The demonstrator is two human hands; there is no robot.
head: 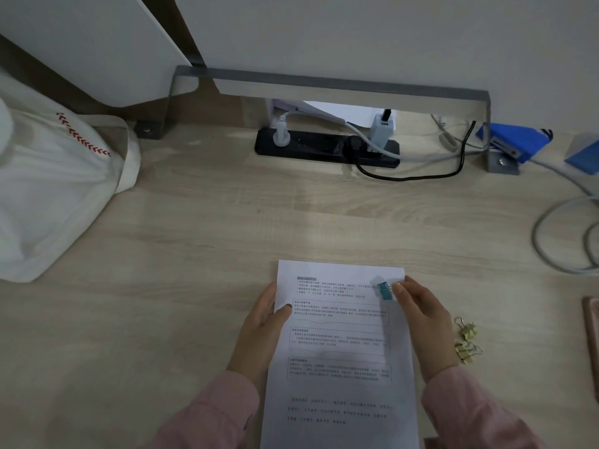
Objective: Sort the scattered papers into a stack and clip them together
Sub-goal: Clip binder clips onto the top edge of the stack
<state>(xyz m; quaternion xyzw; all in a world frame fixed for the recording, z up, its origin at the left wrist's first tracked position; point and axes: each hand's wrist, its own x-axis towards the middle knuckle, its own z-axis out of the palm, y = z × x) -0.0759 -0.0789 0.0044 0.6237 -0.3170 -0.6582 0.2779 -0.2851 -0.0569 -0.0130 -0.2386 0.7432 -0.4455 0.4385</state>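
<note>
A stack of printed white papers lies squared up on the wooden desk in front of me. My left hand holds the stack's left edge, thumb on top of the sheet. My right hand pinches the wire handles of a teal binder clip at the stack's upper right edge. Whether the clip's jaws grip the sheets or only rest on them I cannot tell.
Two gold binder clips lie on the desk right of my right hand. A white tote bag sits at the left, a black power strip with plugs and cables at the back, blue boxes and grey cables at the right.
</note>
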